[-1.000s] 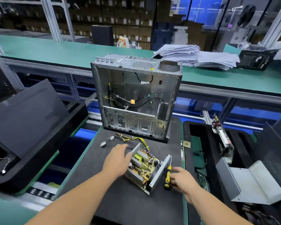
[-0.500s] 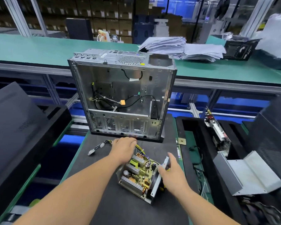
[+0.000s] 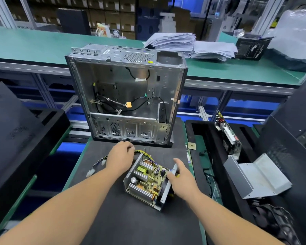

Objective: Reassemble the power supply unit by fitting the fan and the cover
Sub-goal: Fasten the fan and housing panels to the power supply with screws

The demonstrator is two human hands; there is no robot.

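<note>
A: Where's the PSU?
B: power supply unit [image 3: 147, 181] lies open on the black mat [image 3: 131, 223], lid off, circuit board up; just in front of the empty computer case [image 3: 125, 96]; tilted diagonally to the mat edge.
A: Left hand?
B: left hand [image 3: 119, 159] at the unit's far-left corner, fingers curled over the yellow-black cable bundle [image 3: 140, 152]; real grip or not, cannot tell; white connectors [image 3: 102, 162] trail off left.
A: Right?
B: right hand [image 3: 181, 181] on the unit's right metal wall, thumb inside, fingers outside; gripping that wall; a bit of yellow shows under the fingers, unclear what.
A: Cover?
B: bent grey metal cover [image 3: 258, 177] in the black tray [image 3: 208, 138] to the right, well apart from the unit; fan not clearly identifiable.
</note>
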